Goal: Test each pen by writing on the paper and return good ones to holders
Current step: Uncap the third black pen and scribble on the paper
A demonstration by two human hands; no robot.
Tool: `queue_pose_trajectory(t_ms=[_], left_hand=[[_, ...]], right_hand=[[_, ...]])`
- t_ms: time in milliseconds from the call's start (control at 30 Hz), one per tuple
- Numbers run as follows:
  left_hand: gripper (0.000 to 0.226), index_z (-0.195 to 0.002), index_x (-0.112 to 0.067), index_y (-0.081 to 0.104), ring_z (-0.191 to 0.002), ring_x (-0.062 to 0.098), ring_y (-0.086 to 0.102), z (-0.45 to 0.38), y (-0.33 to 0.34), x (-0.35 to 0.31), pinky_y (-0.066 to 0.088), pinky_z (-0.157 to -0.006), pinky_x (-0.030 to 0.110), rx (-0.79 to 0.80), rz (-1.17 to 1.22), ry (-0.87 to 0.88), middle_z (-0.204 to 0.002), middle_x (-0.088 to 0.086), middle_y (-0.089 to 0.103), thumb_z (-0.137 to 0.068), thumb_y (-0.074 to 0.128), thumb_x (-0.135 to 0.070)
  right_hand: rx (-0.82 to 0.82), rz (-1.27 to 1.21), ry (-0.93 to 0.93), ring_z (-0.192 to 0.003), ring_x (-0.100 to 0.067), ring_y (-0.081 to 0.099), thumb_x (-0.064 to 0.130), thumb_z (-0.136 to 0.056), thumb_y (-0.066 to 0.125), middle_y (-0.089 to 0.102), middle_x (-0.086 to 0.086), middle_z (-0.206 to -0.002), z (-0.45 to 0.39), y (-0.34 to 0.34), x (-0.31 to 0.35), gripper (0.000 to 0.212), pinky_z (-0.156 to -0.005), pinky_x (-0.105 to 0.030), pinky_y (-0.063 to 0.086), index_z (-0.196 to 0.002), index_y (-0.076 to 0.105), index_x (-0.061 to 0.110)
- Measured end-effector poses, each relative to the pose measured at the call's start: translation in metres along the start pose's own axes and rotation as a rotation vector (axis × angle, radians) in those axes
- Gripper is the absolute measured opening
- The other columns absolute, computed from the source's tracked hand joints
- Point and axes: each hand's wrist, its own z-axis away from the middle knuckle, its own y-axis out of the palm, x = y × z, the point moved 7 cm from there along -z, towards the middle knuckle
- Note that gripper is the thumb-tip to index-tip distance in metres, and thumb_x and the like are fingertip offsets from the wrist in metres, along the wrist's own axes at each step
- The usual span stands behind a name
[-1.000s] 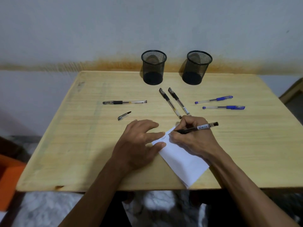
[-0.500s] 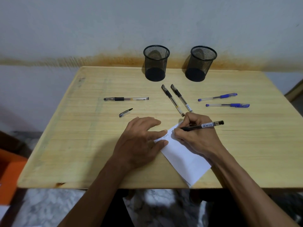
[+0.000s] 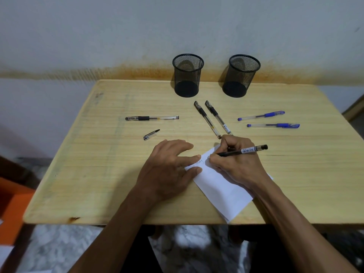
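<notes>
Writing: right hand pinches a black pen, tip on the paper; faint scribble shows by the tip. Left hand lies flat, fingers spread, pinning the paper's 9 o'clock edge. Paper's near corner overhangs the table front edge. Open wood at 8 and 4 o'clock. Loose cap and one black pen at 10 o'clock, two black pens at 12, touching the right knuckles, two blue pens at 2. Pale wood top against a stained grey wall. Two mesh holders at the far edge, both look empty.
</notes>
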Motion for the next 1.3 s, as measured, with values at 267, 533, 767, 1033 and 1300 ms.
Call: queue_pose_trajectory(t_ms=[267,533,767,1033,1300], left_hand=[[0.033,-0.107,-0.030,0.076,-0.121,0.021,0.059,0.002,0.004,0.002,0.041,-0.105,0.047,0.012,0.012,-0.015,-0.126,-0.002,0.066,-0.089,0.059,-0.052],[0.043,-0.117,-0.032,0.072,-0.137,0.011,0.046,0.005,0.008,0.004,0.031,-0.117,0.048,0.057,0.035,-0.066,-0.139,-0.006,0.060,-0.090,0.050,-0.057],[0.056,-0.133,-0.039,0.059,-0.145,-0.007,0.020,0.003,0.010,0.004,0.006,-0.123,0.027,0.172,0.032,-0.156,-0.151,-0.018,0.042,-0.089,0.038,-0.067],[0.020,-0.098,-0.016,0.079,-0.110,0.015,0.063,0.009,-0.023,0.008,0.053,-0.089,0.039,-0.239,0.048,-0.226,-0.106,-0.002,0.073,-0.086,0.073,-0.031],[0.023,-0.106,-0.014,0.076,-0.114,0.038,0.053,0.002,-0.050,0.063,0.045,-0.092,0.046,-0.195,-0.208,-0.637,-0.114,0.013,0.069,-0.089,0.069,-0.027]], right_hand=[[-0.037,0.089,-0.006,-0.053,-0.028,0.051,-0.002,-0.066,0.074,0.060,-0.022,-0.058,0.000,-0.003,0.000,0.020,-0.047,-0.045,0.043,-0.061,0.054,0.001],[-0.115,0.107,-0.013,-0.052,-0.016,0.053,-0.006,-0.070,0.072,0.062,-0.019,-0.060,0.004,-0.009,0.007,0.017,-0.048,-0.031,0.044,-0.064,0.056,-0.004],[-0.163,-0.283,0.053,-0.050,-0.026,0.058,-0.017,-0.082,0.066,0.063,-0.022,-0.060,0.000,-0.023,-0.004,0.016,-0.053,-0.036,0.051,-0.072,0.056,-0.011],[-0.173,-0.324,0.036,-0.052,-0.022,0.060,-0.009,-0.086,0.070,0.066,-0.025,-0.064,0.005,-0.024,0.002,0.014,-0.054,-0.035,0.053,-0.081,0.058,-0.016],[-0.133,-0.434,0.082,-0.054,-0.024,0.058,-0.007,-0.087,0.070,0.064,-0.008,-0.057,0.005,-0.021,-0.006,0.016,-0.061,-0.043,0.051,-0.080,0.056,-0.012]])
